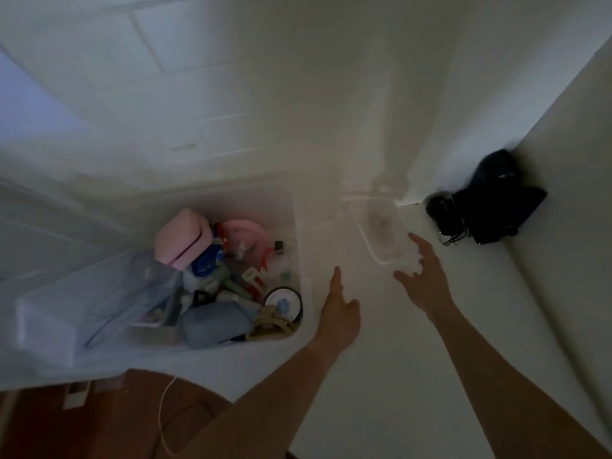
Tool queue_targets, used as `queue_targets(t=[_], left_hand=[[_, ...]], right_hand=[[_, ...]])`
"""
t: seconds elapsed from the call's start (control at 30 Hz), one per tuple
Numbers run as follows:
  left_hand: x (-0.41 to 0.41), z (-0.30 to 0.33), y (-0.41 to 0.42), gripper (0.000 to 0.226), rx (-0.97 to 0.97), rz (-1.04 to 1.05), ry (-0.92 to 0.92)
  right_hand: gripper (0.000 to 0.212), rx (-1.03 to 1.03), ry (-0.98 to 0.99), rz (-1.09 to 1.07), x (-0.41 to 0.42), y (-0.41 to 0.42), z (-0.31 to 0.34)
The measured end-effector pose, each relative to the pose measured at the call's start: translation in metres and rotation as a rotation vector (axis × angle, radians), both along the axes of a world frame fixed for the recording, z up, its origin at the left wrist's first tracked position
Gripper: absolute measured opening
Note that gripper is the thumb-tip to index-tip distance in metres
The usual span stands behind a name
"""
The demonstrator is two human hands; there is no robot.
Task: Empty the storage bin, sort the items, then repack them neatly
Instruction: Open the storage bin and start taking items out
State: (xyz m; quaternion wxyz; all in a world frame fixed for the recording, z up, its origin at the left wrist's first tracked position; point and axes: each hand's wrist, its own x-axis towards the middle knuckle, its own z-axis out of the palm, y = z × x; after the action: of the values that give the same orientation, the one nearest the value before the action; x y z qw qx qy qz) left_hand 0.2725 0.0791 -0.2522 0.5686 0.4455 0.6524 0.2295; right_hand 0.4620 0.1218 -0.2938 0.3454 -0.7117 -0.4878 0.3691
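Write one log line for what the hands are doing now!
bin: full | left hand: open, beside bin | right hand: touching clear container

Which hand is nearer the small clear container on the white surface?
Right. The right hand touches the near end of the small clear container with spread fingers; the left hand hovers apart from it, beside the storage bin.

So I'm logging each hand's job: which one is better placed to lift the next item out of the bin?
Probably the left hand: it hovers open beside the storage bin rim, close to the round dial item. The right hand is busy at the small clear container farther away.
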Motion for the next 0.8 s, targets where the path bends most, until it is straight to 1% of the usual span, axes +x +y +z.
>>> queue_targets(t=[0.07, 0.13, 0.17, 0.2, 0.27, 0.3, 0.33, 0.37, 0.43, 0.5, 0.53, 0.57, 0.63, 0.67, 0.7, 0.73, 0.77, 0.8], left_hand=[[-0.005, 0.026, -0.013, 0.052, -0.038, 0.025, -0.111], [-0.018, 0.067, -0.033, 0.03, -0.025, 0.022, -0.28], [-0.029, 0.087, -0.043, 0.024, -0.002, 0.007, -0.308], [-0.042, 0.106, -0.053, 0.021, 0.036, -0.031, -0.303], [-0.077, 0.139, -0.067, 0.019, 0.111, -0.081, -0.217], [-0.098, 0.148, -0.068, 0.019, 0.19, -0.074, -0.123], [-0.12, 0.155, -0.065, 0.018, 0.298, -0.059, 0.014], [-0.141, 0.155, -0.061, 0.017, 0.414, -0.05, 0.196], [-0.186, 0.142, -0.047, 0.017, 0.566, -0.045, 0.577], [-0.223, 0.124, -0.036, 0.016, 0.573, -0.1, 0.903], [-0.236, 0.117, -0.033, 0.02, 0.518, -0.178, 0.99], [-0.247, 0.108, -0.032, 0.027, 0.437, -0.319, 1.016], [-0.262, 0.097, -0.03, 0.04, 0.383, -0.544, 0.968], [-0.267, 0.095, -0.028, 0.038, 0.34, -0.559, 0.933], [-0.267, 0.099, -0.025, 0.029, 0.282, -0.536, 0.89], [-0.264, 0.109, -0.023, 0.021, 0.177, -0.508, 0.804], [-0.261, 0.113, -0.02, 0.021, 0.179, -0.445, 0.727], [-0.26, 0.123, -0.017, 0.02, 0.242, -0.361, 0.656]], right_hand=[[0.073, 0.057, -0.059, -0.113, -0.02, -0.012, 0.032], [0.057, 0.168, -0.044, -0.159, -0.051, -0.032, 0.074], [0.049, 0.229, -0.035, -0.152, -0.068, -0.042, 0.099], [0.042, 0.289, -0.031, -0.125, -0.087, -0.051, 0.122], [0.03, 0.372, -0.015, -0.019, -0.126, -0.063, 0.158], [0.027, 0.385, 0.005, 0.054, -0.147, -0.064, 0.169], [0.024, 0.376, 0.019, 0.145, -0.167, -0.062, 0.175], [0.022, 0.341, -0.002, 0.262, -0.187, -0.058, 0.177], [0.022, 0.223, -0.168, 0.551, -0.223, -0.044, 0.169], [0.024, 0.024, -0.409, 0.865, -0.253, -0.03, 0.154], [0.025, -0.064, -0.498, 1.006, -0.265, -0.025, 0.147], [0.028, -0.139, -0.537, 1.104, -0.275, -0.023, 0.144], [0.029, -0.224, -0.492, 1.166, -0.285, -0.021, 0.142], [0.027, -0.233, -0.452, 1.152, -0.286, -0.021, 0.144], [0.025, -0.233, -0.421, 1.132, -0.284, -0.022, 0.149], [0.023, -0.218, -0.397, 1.11, -0.28, -0.023, 0.154], [0.022, -0.184, -0.376, 1.085, -0.275, -0.025, 0.16], [0.022, -0.129, -0.349, 1.058, -0.27, -0.029, 0.166]])
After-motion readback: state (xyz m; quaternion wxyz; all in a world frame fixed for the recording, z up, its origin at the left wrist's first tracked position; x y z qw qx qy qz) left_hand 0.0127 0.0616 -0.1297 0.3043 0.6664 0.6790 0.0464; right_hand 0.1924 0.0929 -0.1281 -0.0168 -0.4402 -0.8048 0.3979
